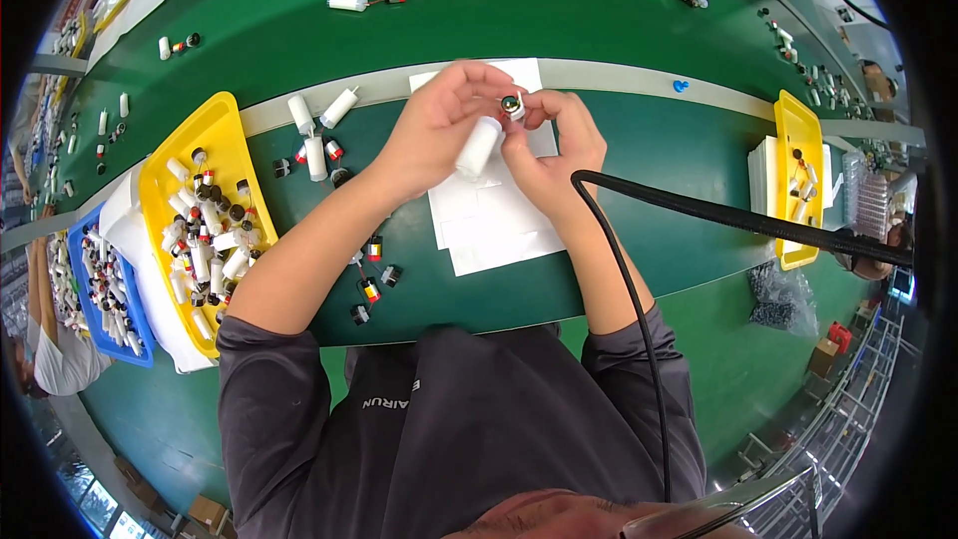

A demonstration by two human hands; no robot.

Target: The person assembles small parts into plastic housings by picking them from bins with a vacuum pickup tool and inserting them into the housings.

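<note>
So both hands are up over the white paper (504, 245) on the green bench (699, 140), and I'll place everything by that paper. The right grip (544, 120) has a small part (513, 108) pinched between thumb and fingers, over the far half of the paper; it looks whitish with a dark round end, too tiny to make out more. The left grip (454, 105) is curled in close to that same part, with a white tube (478, 148) right up against it, tilted, also above the paper. Honestly can't tell if the left fingers are clamped on the tube or it's just hanging there. Left of the paper there's a little bunch of loose tubes (316, 158), and nearer the person, still to the left, some motors (371, 289) with red bands. Further left sits a yellow bin (236, 140) piled with more tubes and motors, and past that a blue bin (140, 339), also full. Well right of the paper you've got a yellow tray (795, 125) with a few parts in it, plus a paper stack (763, 180) beside it. A black cable (718, 208) crosses to the paper's right, and a blue bit (681, 86) sits on the pale rail (629, 82) that way too. Beyond the paper, more assemblies (349, 3) lie scattered on another green surface (479, 20).
</note>
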